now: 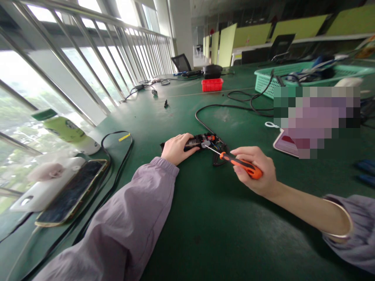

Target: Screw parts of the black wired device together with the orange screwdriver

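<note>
My left hand (178, 149) lies over the left end of a black corded device (220, 147), its fingers closed around the casing and pressing it to the table. The device's inside is exposed, with thin wires and a small orange-red part showing. In my right hand (262, 169) is a screwdriver (254, 171) with an orange and black handle, held from the right. Its thin metal shaft slants up and left, and the tip is at a grey part near the device's middle. Whether the tip sits in a screw is too small to tell.
On the green table (205, 218) stand a red basket (212, 85) and a teal basket (265, 84) of cables. A black cord (202, 107) curves behind the device. At left are a bottle (68, 132), a phone (74, 191) and cables. A pixelated patch covers the right side.
</note>
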### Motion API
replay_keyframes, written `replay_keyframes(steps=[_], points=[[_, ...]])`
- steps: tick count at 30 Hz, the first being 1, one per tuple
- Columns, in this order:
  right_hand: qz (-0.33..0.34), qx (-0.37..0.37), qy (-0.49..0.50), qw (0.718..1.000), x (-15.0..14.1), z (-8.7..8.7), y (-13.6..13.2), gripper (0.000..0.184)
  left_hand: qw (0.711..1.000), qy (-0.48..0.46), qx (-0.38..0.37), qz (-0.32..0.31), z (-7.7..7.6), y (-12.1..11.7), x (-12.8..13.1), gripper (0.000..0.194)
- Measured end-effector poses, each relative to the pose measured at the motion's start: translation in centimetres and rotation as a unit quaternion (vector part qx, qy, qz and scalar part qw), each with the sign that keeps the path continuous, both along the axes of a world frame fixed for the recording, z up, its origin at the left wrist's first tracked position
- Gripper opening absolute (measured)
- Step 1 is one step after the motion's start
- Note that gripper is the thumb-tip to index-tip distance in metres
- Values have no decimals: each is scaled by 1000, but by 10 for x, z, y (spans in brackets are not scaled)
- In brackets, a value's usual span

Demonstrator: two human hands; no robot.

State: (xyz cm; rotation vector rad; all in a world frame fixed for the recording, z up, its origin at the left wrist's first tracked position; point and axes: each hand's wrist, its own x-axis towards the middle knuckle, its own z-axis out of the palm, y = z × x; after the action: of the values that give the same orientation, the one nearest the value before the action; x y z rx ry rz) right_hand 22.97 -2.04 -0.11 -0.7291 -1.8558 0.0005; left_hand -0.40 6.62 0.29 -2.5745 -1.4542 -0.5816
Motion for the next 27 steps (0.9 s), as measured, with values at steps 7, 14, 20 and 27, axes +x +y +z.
replay_keyframes(steps=[7,14,20,27], points=[[-3,18,64,998,-1,-5,2,44,1000,-4,-2,0,-1,1,0,40],[-25,7,6,1000,-1,0,0,27,1000,-6,-2,-2,-1,1,0,39],[-20,16,48,999,-1,-3,1,40,1000,-4,-4,-2,-1,1,-1,39],[-20,-2,30,999,-1,-1,0,33,1000,-2,-4,2,0,0,0,39]])
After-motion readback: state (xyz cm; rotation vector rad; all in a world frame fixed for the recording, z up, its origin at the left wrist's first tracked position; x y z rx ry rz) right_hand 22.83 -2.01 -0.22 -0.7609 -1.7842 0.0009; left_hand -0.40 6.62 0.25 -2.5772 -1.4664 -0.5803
